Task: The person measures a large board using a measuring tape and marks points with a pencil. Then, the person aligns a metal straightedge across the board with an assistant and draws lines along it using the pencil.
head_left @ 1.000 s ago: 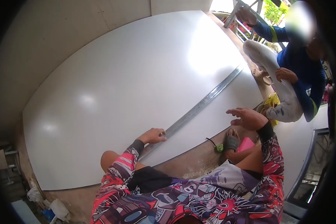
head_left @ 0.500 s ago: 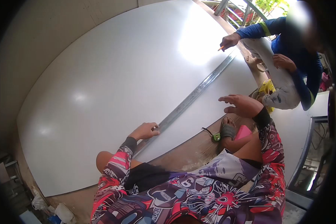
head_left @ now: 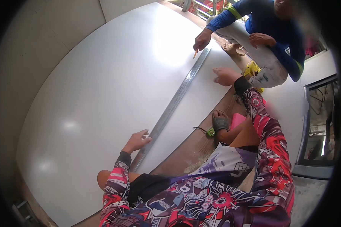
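Observation:
A long metal bar (head_left: 175, 102) lies across a large white sheet (head_left: 102, 94). My left hand (head_left: 137, 141) is at the bar's near end, its fingers apart and the tips beside the bar's left edge; whether they touch it I cannot tell. Over the sheet to the right of the bar, my right hand (head_left: 226, 76) is stretched out with thumb and fingers apart, holding nothing. Beyond it, a co-worker's hand (head_left: 203, 39) holds an orange pencil (head_left: 195, 54) pointing down by the bar's far end.
A green tape measure (head_left: 210, 132) lies beside my sandalled foot (head_left: 220, 122), near a pink object (head_left: 237, 120). The co-worker crouches at the far right corner in a blue sleeve (head_left: 220, 23), with a yellow bag-like thing (head_left: 251, 69) close by. A dark-framed panel (head_left: 322, 121) stands at right.
The view has shifted to the right. My right hand has reached farther forward over the sheet, and my left fingers have opened out beside the bar. The co-worker's pencil now points downward.

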